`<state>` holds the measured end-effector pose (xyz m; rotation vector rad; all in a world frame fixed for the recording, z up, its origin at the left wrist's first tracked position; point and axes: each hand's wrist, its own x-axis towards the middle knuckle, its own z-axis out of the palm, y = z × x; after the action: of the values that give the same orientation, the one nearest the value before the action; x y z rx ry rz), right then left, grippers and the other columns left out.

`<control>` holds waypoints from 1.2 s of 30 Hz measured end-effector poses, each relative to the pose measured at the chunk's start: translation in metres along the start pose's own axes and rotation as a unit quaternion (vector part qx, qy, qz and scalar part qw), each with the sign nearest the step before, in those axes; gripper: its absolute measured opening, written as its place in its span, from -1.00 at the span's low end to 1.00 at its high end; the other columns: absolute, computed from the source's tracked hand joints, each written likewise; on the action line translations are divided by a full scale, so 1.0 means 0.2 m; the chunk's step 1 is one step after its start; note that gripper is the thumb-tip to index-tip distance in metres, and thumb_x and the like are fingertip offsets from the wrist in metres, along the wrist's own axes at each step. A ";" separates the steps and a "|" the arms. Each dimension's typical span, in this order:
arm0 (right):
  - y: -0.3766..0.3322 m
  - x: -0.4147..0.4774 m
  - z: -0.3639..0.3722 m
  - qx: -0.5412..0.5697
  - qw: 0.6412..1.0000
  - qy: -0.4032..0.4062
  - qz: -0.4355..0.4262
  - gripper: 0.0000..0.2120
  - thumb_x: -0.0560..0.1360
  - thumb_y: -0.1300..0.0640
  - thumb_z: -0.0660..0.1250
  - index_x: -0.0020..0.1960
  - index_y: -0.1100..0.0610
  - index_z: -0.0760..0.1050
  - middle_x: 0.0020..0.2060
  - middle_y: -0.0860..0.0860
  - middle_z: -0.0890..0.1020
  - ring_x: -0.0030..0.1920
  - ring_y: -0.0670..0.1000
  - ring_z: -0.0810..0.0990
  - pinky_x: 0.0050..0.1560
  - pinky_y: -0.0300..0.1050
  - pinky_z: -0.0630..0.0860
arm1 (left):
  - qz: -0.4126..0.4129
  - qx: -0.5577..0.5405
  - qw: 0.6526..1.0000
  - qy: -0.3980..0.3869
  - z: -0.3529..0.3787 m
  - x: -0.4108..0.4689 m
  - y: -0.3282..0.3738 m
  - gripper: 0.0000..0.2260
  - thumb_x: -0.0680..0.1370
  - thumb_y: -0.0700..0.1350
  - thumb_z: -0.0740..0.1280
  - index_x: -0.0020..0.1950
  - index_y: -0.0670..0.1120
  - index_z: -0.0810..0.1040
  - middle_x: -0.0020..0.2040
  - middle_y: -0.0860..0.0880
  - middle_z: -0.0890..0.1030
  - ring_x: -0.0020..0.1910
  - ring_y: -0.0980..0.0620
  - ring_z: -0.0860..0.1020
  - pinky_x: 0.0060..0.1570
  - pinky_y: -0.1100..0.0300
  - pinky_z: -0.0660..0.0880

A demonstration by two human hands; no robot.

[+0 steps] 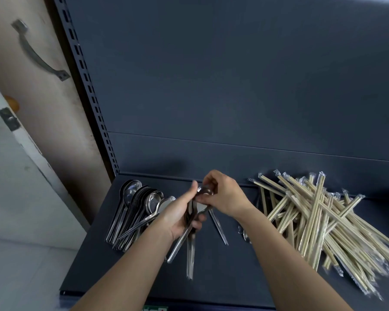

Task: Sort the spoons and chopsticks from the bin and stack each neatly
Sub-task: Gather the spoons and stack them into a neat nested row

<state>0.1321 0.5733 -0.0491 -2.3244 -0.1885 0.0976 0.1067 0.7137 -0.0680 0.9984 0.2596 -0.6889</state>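
Gripping spoons: L fingers, R fingers curled.

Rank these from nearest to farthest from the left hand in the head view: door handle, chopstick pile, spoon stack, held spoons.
1. held spoons, gripped in the left hand
2. spoon stack, just to its left
3. chopstick pile, on the right
4. door handle, far upper left

Both hands, left and right, grip a spoon bundle between stacked spoons and wrapped chopsticks
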 end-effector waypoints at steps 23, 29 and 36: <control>0.07 -0.16 0.02 0.119 0.957 -0.219 0.151 -0.66 0.48 -0.03 0.43 -0.38 0.09 0.44 -0.53 -0.07 0.42 -0.50 -0.09 0.33 -0.47 -0.28 0.26 | 0.147 0.005 0.973 0.180 -0.02 0.13 -0.04 -0.92 0.51 -0.17 0.43 -0.13 -0.10 0.55 -0.29 -0.02 0.52 -0.34 0.05 0.49 -0.40 0.22 0.44; 0.19 -0.18 -0.15 -0.208 0.964 0.050 0.155 -0.70 0.57 -0.05 0.26 -0.25 0.09 0.48 -0.24 0.05 0.61 -0.12 0.08 0.55 -0.18 -0.13 0.38 | 0.106 0.013 0.983 0.147 0.08 0.14 -0.09 -0.84 0.62 -0.29 0.22 -0.07 -0.10 0.54 -0.35 -0.08 0.50 -0.36 -0.03 0.53 -0.43 0.20 0.44; 0.35 -0.19 -0.11 -0.421 0.876 -0.031 0.234 -0.59 0.55 -0.13 0.23 0.33 0.01 0.34 0.27 0.08 0.49 0.34 0.13 0.36 0.30 0.03 0.25 | 0.057 -0.025 0.996 0.063 0.12 0.13 -0.14 -0.82 0.66 -0.31 0.11 0.01 -0.22 0.50 -0.17 -0.21 0.57 -0.35 -0.19 0.63 -0.37 0.02 0.60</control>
<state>0.1040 0.5033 -0.0853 -3.1982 0.3941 0.3986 0.1063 0.6721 -0.0874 1.0018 0.3257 -0.5153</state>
